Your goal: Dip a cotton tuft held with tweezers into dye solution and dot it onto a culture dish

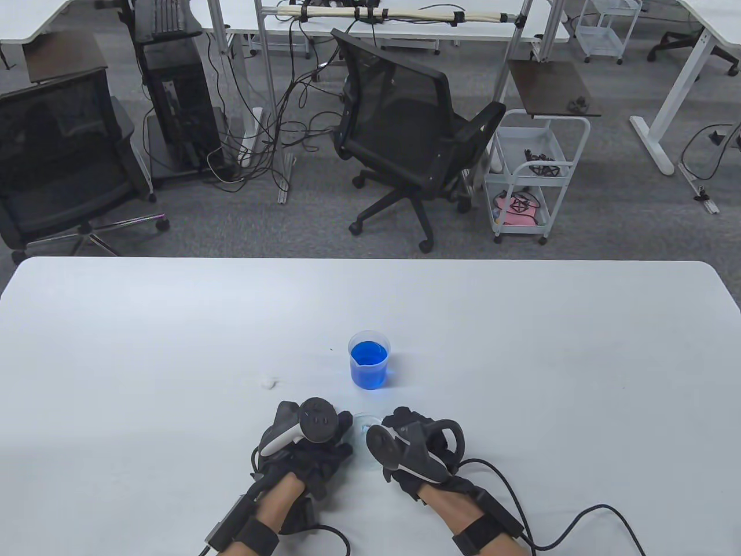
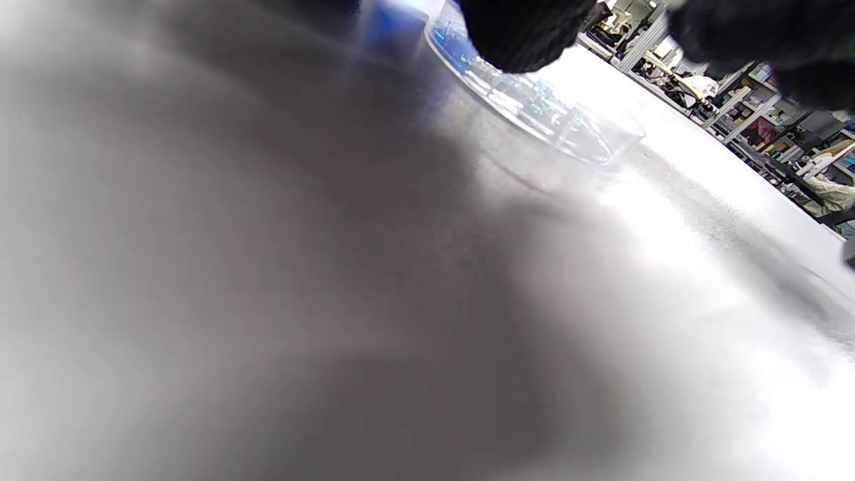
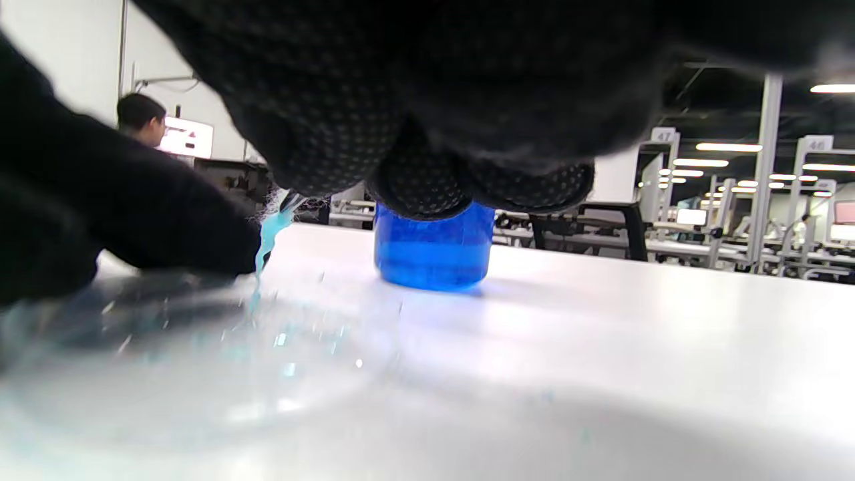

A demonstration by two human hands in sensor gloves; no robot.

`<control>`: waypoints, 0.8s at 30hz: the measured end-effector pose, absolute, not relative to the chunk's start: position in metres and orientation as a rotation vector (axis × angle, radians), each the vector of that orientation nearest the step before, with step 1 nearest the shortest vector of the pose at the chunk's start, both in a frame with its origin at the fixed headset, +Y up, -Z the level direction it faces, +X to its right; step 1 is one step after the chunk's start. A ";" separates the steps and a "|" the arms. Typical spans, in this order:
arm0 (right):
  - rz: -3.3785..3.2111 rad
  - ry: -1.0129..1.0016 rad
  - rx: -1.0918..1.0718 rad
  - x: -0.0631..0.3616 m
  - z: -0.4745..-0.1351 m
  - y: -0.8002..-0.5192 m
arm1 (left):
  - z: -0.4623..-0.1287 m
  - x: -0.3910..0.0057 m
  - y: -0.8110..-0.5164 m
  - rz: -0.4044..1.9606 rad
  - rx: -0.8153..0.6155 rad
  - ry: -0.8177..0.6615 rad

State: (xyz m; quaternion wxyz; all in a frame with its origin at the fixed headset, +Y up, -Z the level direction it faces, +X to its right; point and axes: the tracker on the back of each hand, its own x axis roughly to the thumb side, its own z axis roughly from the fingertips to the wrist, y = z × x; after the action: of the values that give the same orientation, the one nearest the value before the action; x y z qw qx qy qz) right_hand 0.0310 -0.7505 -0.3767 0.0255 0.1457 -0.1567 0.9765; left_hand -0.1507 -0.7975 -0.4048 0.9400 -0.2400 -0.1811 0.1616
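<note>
A clear culture dish [image 1: 363, 422] lies on the white table between my hands, with blue specks in it. It shows in the left wrist view [image 2: 554, 120] and the right wrist view [image 3: 200, 361]. My left hand [image 1: 346, 427] holds the dish at its rim, fingertips [image 2: 521, 40] on its edge. My right hand [image 1: 399, 418] pinches tweezers, whose tip [image 3: 292, 199] carries a turquoise-dyed cotton tuft [image 3: 268, 237] hanging down to the dish. The beaker of blue dye [image 1: 369, 365] stands just behind the dish and shows in the right wrist view [image 3: 434, 254].
A small white cotton scrap [image 1: 267, 381] lies on the table [image 1: 145, 347] left of the beaker. Glove cables [image 1: 579, 521] trail off the table's near edge. Office chairs and a cart stand on the floor beyond the far edge.
</note>
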 end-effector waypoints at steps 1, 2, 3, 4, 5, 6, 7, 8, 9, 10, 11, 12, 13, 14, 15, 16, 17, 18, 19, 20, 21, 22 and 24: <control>3.009 -0.492 0.443 0.033 -0.377 -0.748 | -0.405 -0.151 -0.798 0.330 -0.490 -0.369; 3.004 -0.495 0.438 0.034 -0.377 -0.749 | -0.405 -0.151 -0.798 0.330 -0.490 -0.370; 3.012 -0.482 0.435 0.034 -0.378 -0.750 | -0.405 -0.151 -0.798 0.330 -0.490 -0.370; 3.023 -0.472 0.436 0.034 -0.379 -0.753 | -0.405 -0.151 -0.798 0.330 -0.490 -0.370; 3.037 -0.460 0.439 0.033 -0.380 -0.757 | -0.405 -0.151 -0.798 0.330 -0.490 -0.370; 3.058 -0.438 0.444 0.032 -0.382 -0.761 | -0.405 -0.151 -0.798 0.330 -0.490 -0.370; 3.069 -0.429 0.449 0.031 -0.383 -0.764 | -0.405 -0.151 -0.798 0.329 -0.490 -0.369; 3.082 -0.415 0.458 0.030 -0.384 -0.768 | -0.405 -0.151 -0.798 0.329 -0.489 -0.369; 3.093 -0.405 0.463 0.029 -0.384 -0.770 | -0.405 -0.151 -0.798 0.329 -0.490 -0.369; 3.106 -0.396 0.472 0.027 -0.384 -0.773 | -0.405 -0.151 -0.798 0.330 -0.490 -0.369; 3.112 -0.395 0.479 0.026 -0.384 -0.775 | -0.405 -0.151 -0.798 0.330 -0.490 -0.369; 3.117 -0.391 0.482 0.026 -0.384 -0.775 | -0.405 -0.151 -0.798 0.330 -0.491 -0.369; 3.119 -0.389 0.484 0.025 -0.384 -0.776 | -0.405 -0.151 -0.798 0.331 -0.491 -0.369; 3.118 -0.391 0.485 0.025 -0.383 -0.776 | -0.405 -0.151 -0.798 0.330 -0.490 -0.369; 3.119 -0.395 0.485 0.025 -0.383 -0.776 | -0.405 -0.151 -0.798 0.329 -0.490 -0.369; 3.114 -0.403 0.480 0.026 -0.383 -0.775 | -0.405 -0.151 -0.798 0.328 -0.489 -0.369; 3.105 -0.409 0.471 0.027 -0.383 -0.772 | -0.405 -0.151 -0.798 0.328 -0.489 -0.369; 3.089 -0.421 0.456 0.030 -0.383 -0.768 | -0.405 -0.151 -0.798 0.328 -0.490 -0.369; 3.080 -0.430 0.447 0.031 -0.383 -0.766 | -0.405 -0.151 -0.798 0.328 -0.490 -0.369; 3.062 -0.449 0.431 0.034 -0.382 -0.760 | -0.405 -0.151 -0.798 0.328 -0.490 -0.369; 3.048 -0.463 0.421 0.036 -0.382 -0.757 | -0.405 -0.151 -0.798 0.328 -0.490 -0.369; 3.030 -0.483 0.402 0.040 -0.381 -0.752 | -0.405 -0.151 -0.798 0.327 -0.490 -0.368; 3.017 -0.504 0.389 0.044 -0.380 -0.748 | -0.405 -0.151 -0.798 0.328 -0.490 -0.368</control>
State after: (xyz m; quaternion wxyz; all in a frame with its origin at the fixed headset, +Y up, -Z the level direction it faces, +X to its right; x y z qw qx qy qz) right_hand 0.0444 -0.7479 -0.3797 0.0293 0.1261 -0.1635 0.9780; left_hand -0.1509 -0.7976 -0.4049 0.9402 -0.2402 -0.1805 0.1606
